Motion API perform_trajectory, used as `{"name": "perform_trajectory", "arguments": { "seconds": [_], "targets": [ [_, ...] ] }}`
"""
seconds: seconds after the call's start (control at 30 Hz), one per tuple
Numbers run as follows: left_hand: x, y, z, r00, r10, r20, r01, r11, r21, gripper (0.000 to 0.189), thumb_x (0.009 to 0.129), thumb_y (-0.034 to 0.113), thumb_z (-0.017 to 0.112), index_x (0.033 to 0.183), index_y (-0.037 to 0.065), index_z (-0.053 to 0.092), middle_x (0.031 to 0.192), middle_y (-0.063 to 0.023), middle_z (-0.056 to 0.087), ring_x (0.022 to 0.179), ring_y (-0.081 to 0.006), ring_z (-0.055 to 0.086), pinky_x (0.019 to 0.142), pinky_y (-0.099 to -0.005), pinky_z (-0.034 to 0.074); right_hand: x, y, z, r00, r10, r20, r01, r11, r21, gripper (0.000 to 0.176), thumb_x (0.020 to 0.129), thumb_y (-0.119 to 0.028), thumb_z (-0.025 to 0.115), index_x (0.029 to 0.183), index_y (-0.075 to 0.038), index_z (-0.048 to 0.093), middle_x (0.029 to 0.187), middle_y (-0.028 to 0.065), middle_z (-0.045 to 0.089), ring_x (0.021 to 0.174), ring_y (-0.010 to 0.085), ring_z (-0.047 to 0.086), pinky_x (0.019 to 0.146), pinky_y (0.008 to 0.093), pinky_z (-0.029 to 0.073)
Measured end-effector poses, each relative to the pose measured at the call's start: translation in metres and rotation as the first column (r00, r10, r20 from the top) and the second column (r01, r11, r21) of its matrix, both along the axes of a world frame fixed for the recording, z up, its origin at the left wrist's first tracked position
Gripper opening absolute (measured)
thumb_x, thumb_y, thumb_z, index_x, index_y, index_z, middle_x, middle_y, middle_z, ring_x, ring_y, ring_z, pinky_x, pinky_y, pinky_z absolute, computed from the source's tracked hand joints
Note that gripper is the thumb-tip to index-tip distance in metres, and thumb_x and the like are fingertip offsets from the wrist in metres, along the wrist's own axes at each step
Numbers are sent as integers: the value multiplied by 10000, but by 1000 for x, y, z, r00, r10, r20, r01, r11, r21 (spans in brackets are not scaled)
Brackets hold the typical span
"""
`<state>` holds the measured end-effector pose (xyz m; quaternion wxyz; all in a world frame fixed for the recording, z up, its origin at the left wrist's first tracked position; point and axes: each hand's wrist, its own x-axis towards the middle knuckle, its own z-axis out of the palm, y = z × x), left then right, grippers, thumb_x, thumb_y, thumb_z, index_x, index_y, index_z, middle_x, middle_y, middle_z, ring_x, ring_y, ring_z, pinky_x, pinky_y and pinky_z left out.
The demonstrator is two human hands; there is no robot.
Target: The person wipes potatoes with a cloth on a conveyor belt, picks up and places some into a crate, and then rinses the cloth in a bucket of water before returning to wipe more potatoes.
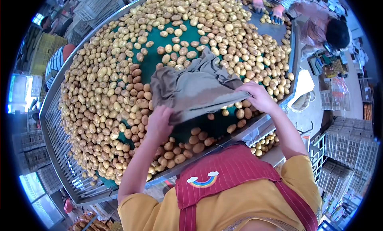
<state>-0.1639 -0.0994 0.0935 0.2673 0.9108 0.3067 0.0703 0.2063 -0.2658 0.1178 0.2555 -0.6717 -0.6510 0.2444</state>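
Note:
A wrinkled grey-brown cloth (203, 89) is stretched between my two hands, above the sorting table. My left hand (160, 120) grips its near left corner, fingers closed on the fabric. At the right end, my right hand (255, 94) pinches the cloth's edge. Potatoes (103, 83) lie spread over the table all around, and the cloth hides some of the surface under it. Green table surface (183, 129) shows just below the cloth, with several potatoes near the front edge.
A metal rim (293, 67) borders the table, with slatted bars (60, 139) at its left end. Across the top right, a co-worker's gloved hands (275, 15) are among potatoes. Stacked plastic crates (347, 139) stand at right. More potatoes (264, 144) lie below the front rim.

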Motion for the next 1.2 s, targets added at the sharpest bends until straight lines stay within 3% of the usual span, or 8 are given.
{"name": "perform_trajectory", "arguments": {
  "seconds": [0.3,0.57,0.77,0.83,0.9,0.97,1.1,1.2],
  "targets": [
    [-44,-53,13,957,-286,38,288,946,-145,295,794,183,768,1019,91,600,967,-120,604,879,-369,639,717,-465,527,-32,-92,34,918,-151,368,183,982,-52,579,669,111,576,1162,-148,737,974,93,694,955,316,676,814,422,560],
    [-65,21,71,958,-151,245,69,946,316,230,758,-37,623,959,76,637,971,-133,582,955,-367,589,824,-417,502,-75,-87,63,794,-594,-131,592,704,393,356,877,112,482,1115,-44,697,1043,169,709,1042,332,680,938,362,521],
    [0,36,205,733,159,661,50,957,-286,271,1015,153,489,1185,45,670,1233,-88,658,1133,-203,620,1023,-332,461,-90,-46,156,678,-734,-41,565,484,668,182,998,-102,577,1150,-13,623,1056,85,672,1037,195,635,936,319,490],
    [47,39,218,583,-230,779,401,915,-30,315,1015,160,494,1289,59,613,1294,-80,637,1220,-191,582,1076,-322,422,-127,-27,211,749,-580,-320,623,452,638,123,969,-89,568,1048,-19,632,865,98,664,836,166,631,764,320,511],
    [95,11,231,486,-445,752,564,817,119,362,1015,187,513,1347,52,558,1331,-69,624,1257,-168,553,1069,-315,421,-138,-22,245,780,-615,-118,515,523,679,171,964,-91,597,1118,-22,619,923,85,665,837,146,617,778,308,513],
    [136,-10,241,675,-421,606,572,817,-69,415,1040,239,398,1335,-1,563,1362,-130,596,1252,-212,564,1086,-337,402,-176,-37,272,875,-383,-295,477,589,653,273,955,-90,603,1224,-45,582,989,70,634,864,143,592,809,275,502],
    [176,-56,291,534,-140,834,812,360,-460,256,977,295,547,1099,91,642,882,-117,665,852,-254,672,778,-370,547,-214,-111,243,848,-477,-232,395,276,876,190,1001,-152,592,1119,-9,635,1030,98,689,952,174,656,847,314,515],
    [169,-91,334,112,-361,926,994,28,-109,272,990,234,482,1161,96,642,991,-141,691,955,-302,668,842,-414,540,-270,-152,142,593,-336,-731,754,552,358,555,1054,-519,417,1063,-14,645,953,104,717,817,178,698,762,318,548]
  ]
}}
